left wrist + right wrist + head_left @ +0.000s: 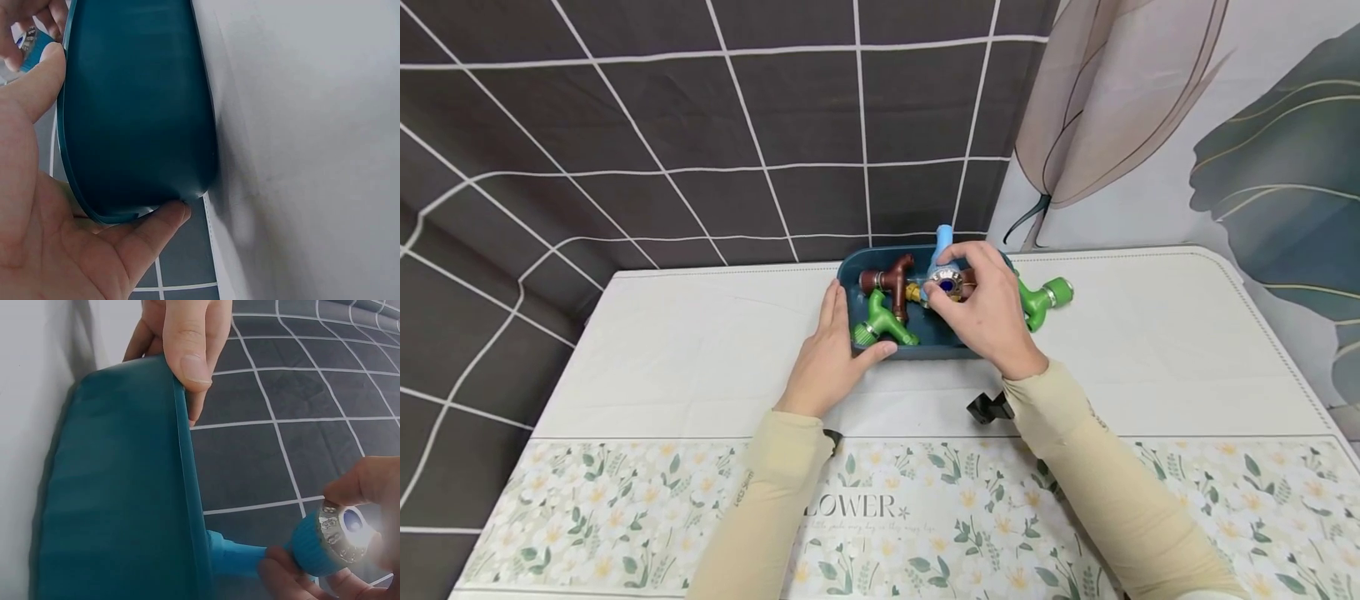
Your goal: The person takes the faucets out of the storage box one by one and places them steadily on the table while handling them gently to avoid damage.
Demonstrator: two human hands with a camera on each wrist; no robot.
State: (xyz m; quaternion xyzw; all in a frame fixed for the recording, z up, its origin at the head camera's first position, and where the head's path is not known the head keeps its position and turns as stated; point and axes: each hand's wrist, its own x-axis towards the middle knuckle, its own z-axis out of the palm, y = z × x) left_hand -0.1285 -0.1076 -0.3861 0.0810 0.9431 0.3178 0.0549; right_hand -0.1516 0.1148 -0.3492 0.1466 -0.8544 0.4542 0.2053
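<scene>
A dark teal plastic basin point(928, 353) stands near the far edge of the table. My left hand point(823, 367) holds its left end, thumb on the front rim and fingers along the outer end wall. Above the basin, my right hand point(992, 312) pinches the round silver-ringed handle of a light blue plastic tap point(315, 544), whose body points away. Inside the basin lie a brown tap point(897, 283), a green tap point(883, 323) and a yellow piece point(913, 292) mostly hidden under the blue tap. More brown shows behind the right fingers.
Another green tap point(1048, 296) lies right of the basin, partly hidden by the right hand. A small black object point(987, 408) sits by the right wrist. A flowered cloth point(880, 550) covers the table's near part. A dark tiled-pattern curtain point(700, 125) hangs close behind.
</scene>
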